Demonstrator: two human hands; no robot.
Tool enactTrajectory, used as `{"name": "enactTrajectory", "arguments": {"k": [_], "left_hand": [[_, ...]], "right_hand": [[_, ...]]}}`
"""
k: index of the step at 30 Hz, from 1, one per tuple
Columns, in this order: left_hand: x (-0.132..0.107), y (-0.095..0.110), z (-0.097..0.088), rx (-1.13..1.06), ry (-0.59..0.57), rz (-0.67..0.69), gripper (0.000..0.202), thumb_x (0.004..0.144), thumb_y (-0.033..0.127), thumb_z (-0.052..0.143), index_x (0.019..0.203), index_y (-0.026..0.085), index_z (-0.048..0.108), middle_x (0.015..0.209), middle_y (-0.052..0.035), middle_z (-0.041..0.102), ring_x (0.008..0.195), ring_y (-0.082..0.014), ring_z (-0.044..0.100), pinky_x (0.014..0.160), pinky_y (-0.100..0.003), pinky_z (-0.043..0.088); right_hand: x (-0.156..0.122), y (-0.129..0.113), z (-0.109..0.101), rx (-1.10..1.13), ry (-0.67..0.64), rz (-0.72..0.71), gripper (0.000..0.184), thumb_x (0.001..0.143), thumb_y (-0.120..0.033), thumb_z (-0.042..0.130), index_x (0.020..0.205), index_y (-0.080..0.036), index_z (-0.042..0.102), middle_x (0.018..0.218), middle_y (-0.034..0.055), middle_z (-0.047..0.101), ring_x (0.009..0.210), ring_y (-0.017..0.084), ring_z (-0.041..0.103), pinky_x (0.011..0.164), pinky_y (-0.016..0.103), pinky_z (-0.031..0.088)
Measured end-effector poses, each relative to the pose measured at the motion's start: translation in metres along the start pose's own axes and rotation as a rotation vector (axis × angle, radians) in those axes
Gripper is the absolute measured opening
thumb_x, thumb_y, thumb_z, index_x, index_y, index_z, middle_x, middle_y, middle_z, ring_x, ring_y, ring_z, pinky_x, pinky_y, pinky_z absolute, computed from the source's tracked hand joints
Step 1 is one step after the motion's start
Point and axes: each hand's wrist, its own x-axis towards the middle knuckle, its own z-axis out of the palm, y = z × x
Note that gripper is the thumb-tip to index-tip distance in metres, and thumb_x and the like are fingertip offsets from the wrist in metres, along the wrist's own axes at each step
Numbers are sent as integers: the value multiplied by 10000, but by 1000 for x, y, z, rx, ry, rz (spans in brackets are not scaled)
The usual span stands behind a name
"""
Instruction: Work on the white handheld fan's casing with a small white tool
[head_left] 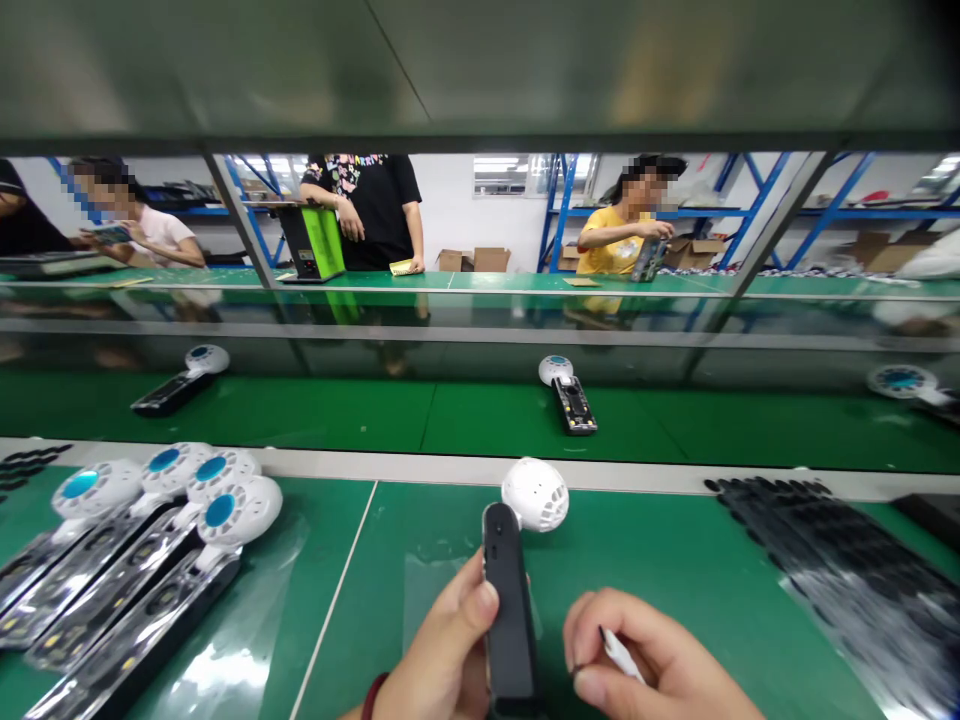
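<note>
My left hand (454, 640) is wrapped round the black handle of a handheld device (510, 610), thumb on its side. The device stands nearly upright, its round white vented head (535, 494) at the top facing away to the right. To the right of the handle, and apart from it, my right hand (652, 655) is closed round a slim white pen-like tool (621, 655) with a black tip. A small dark bit shows at its thumb and fingertip, too small to name. Under the device lies a clear plastic sheet (427, 590) on the green bench.
Several similar devices (172, 560) with open handles lie at the left. Dark strips in rows (832, 570) cover the right side. Across the bench edge, a green conveyor belt (480, 415) carries more devices (574, 400). People (375, 210) are at the far bench; a metal shelf (480, 70) hangs overhead.
</note>
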Motion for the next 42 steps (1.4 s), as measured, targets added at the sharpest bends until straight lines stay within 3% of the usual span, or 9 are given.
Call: {"name": "enactTrajectory", "arguments": {"k": [4,7,9,12,16,24,30,36,42], "left_hand": [[0,5,3,-21,-68,-102,555,794,515,408,1256,282,211,783,-60,655,596,-183,619,497,-263,446],[-1,10,10,-6,-71,-74,621,813,429,432,1302,309,68,1020,-94,624,622,-177,623,505,-274,460],[-2,12,10,64,-35,-33,755,750,338,574,1324,274,88,1185,-100,539,857,-179,603,691,-262,450],[-1,9,3,337,-50,69,1010,623,292,711,1352,244,13,1347,-92,370,1188,-206,382,921,-249,314],[2,1,-7,680,-153,86,1089,630,274,692,1344,235,-128,1401,-104,260,1249,-258,279,996,-363,236],[-4,0,15,750,-10,-11,1067,599,197,651,1353,155,-103,1306,-128,421,1210,-258,353,942,-332,318],[-5,3,22,858,38,-77,1026,601,148,570,1348,160,-133,1253,-144,473,1034,-279,527,759,-322,439],[-6,-1,20,835,53,-45,1021,593,112,589,1357,156,-88,1205,-124,524,1233,-288,302,920,-370,343],[-6,-1,17,815,54,-47,1016,593,72,585,1361,183,-70,1220,-101,515,1214,-272,341,933,-345,335]], "right_hand": [[6,13,5,272,65,54,317,587,-436,731,644,-187,543,576,-77,464,373,-2,255,364,151,158],[10,18,7,352,61,92,364,566,-465,735,653,-189,514,471,-111,374,338,-8,188,351,154,120],[10,17,7,350,83,101,381,546,-477,741,653,-187,518,450,-120,344,338,-6,184,348,148,124],[9,11,6,275,189,93,331,539,-400,761,706,-198,559,528,-90,460,377,12,276,363,140,194],[5,0,5,-41,300,33,91,612,-220,653,661,-201,578,599,-50,544,563,96,469,530,193,365],[-1,-13,13,-644,220,-24,143,748,-149,482,664,-219,574,681,-25,610,633,137,549,567,217,399],[-4,-11,15,-773,209,-80,171,762,-105,470,722,-233,576,732,-25,614,654,134,571,577,220,412],[-5,-9,16,-812,175,-81,185,751,-85,477,705,-232,580,713,-31,609,639,128,575,562,211,412],[-6,-8,16,-870,175,-102,212,747,-68,444,716,-234,572,728,-16,613,642,136,578,559,219,428]]}}
